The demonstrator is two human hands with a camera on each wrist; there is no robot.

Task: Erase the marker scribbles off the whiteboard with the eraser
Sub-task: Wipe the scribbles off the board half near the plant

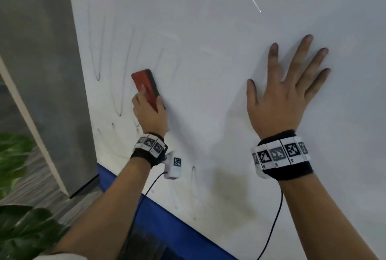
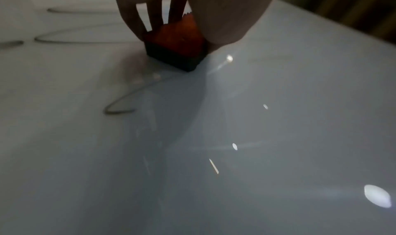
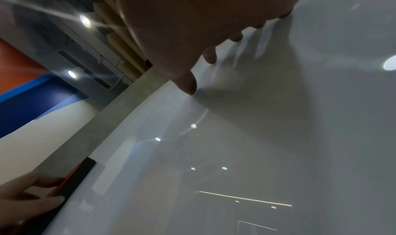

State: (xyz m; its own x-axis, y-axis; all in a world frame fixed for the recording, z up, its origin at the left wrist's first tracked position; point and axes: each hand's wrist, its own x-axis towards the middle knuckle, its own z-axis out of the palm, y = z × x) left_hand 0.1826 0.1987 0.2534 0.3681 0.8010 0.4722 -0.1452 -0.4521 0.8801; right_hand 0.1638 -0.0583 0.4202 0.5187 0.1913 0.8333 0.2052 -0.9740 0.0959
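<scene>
A red eraser (image 1: 146, 86) with a dark felt face is pressed against the whiteboard (image 1: 208, 30). My left hand (image 1: 149, 111) grips its lower end, fingers curled round its sides. Thin dark looping scribbles (image 1: 120, 92) run down the board left of the eraser, and fainter ones (image 1: 194, 193) lie low near the blue edge. In the left wrist view the eraser (image 2: 177, 47) sits on the board with scribble loops (image 2: 120, 106) beside it. My right hand (image 1: 290, 84) lies flat on the board, fingers spread, holding nothing. The right wrist view shows the eraser (image 3: 75, 179) at lower left.
A grey pillar (image 1: 41, 71) borders the board's left side. A blue strip (image 1: 167, 224) runs along the board's lower edge. Green plant leaves (image 1: 18, 207) sit at lower left. Cables hang from both wrist cameras. Ceiling lights reflect on the glossy board.
</scene>
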